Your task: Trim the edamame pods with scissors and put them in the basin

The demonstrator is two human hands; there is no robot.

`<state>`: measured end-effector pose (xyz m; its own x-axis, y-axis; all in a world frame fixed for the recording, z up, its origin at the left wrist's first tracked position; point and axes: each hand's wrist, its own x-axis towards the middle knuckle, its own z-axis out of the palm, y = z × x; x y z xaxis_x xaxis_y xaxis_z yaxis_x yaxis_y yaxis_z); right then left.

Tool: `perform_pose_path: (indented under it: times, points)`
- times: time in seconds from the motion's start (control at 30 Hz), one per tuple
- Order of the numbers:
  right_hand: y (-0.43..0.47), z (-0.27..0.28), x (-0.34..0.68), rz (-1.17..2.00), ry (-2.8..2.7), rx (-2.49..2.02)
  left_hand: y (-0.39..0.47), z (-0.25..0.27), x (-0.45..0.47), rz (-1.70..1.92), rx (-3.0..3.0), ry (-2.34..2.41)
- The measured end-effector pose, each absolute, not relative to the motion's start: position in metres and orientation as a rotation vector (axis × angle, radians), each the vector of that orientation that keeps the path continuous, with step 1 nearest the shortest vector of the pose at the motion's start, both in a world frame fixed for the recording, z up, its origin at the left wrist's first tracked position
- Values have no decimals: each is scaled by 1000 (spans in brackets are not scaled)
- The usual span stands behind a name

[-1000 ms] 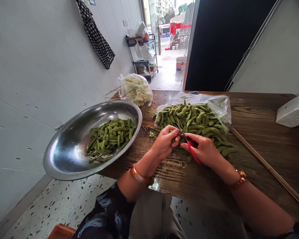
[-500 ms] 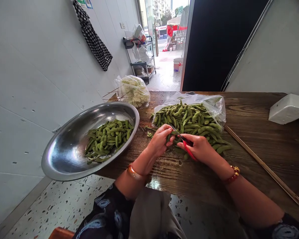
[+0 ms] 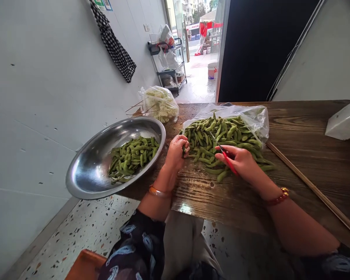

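Rising on the left, one white wall [image 3: 41, 105] flanks the room, which opens through one doorway onto a bright street, with one shelved trolley [image 3: 172, 73] beside it. Below spreads one dark wooden bench [image 3: 303, 126], carrying one wide steel bowl [image 3: 87, 167] that overhangs its left edge. Two heaps of green pods show: one spilling from a clear bag [image 3: 258, 116] across the bench, the other [image 3: 134, 155] in the bowl. Nearby lie one bag of pale florets [image 3: 160, 104], one white box [image 3: 344, 120] and some thin sticks [image 3: 312, 188]. Half a second ago both hands met at the blades; now the left hand [image 3: 175, 151] sits apart, nearer the bowl, curled round a mostly hidden pod [image 3: 184, 151], while the right hand [image 3: 239, 160] grips one pair of red-handled scissors [image 3: 229, 160], tips over the heap.
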<state>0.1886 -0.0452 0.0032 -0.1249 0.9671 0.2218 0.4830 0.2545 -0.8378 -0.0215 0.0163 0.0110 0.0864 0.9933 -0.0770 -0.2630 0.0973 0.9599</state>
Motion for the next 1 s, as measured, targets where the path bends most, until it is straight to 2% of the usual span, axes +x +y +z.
perform_pose_path:
  times: [0.13,0.27,0.37,0.6,0.9,1.0]
  points:
    - [-45,3,191,771,-1728,-1322,19,5,-25,1075,1420,1211]
    - [-44,1,190,757,-1747,-1323,18,-2,-23,712,2015,1537]
    - [-43,0,190,756,-1736,-1341,17,-6,-22,526,2152,1590]
    - [-44,0,188,760,-1769,-1332,18,-14,-18,679,2136,1372]
    - [-46,1,186,744,-1791,-1379,13,-13,-12,761,2167,1373]
    - [-46,1,186,755,-1784,-1385,15,-11,-12,904,2125,1357]
